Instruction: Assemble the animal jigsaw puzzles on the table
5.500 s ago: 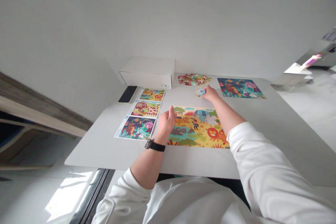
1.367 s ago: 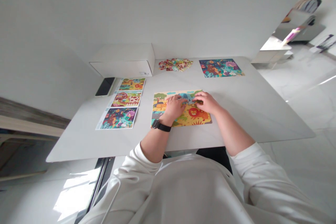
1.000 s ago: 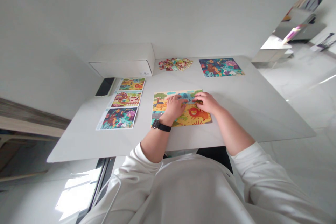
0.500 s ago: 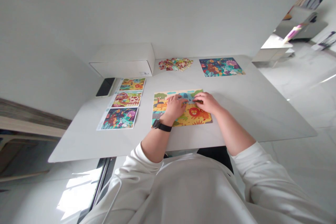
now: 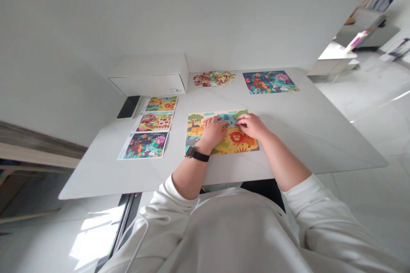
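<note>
A safari jigsaw puzzle (image 5: 237,146) with a lion, a tree and a blue elephant lies flat on the white table (image 5: 307,132) in front of me. Both my hands rest on its upper middle. My left hand (image 5: 212,130), with a black watch (image 5: 197,154) on the wrist, lies on the puzzle with its fingers stretched toward the blue elephant area. My right hand (image 5: 253,124) meets it from the right, fingertips pinched on a small puzzle piece at that spot. The piece itself is mostly hidden under the fingers.
A heap of loose puzzle pieces (image 5: 214,78) lies at the table's far edge. A finished dark-blue puzzle (image 5: 269,82) is to its right. A white box (image 5: 150,77) and a black phone (image 5: 128,106) sit far left. Three picture sheets (image 5: 154,120) lie in a column left of the puzzle.
5.5 s ago my right hand was out by the loose pieces; it has come back to the puzzle's upper middle beside my left hand. Over the last second both hands barely moved.
</note>
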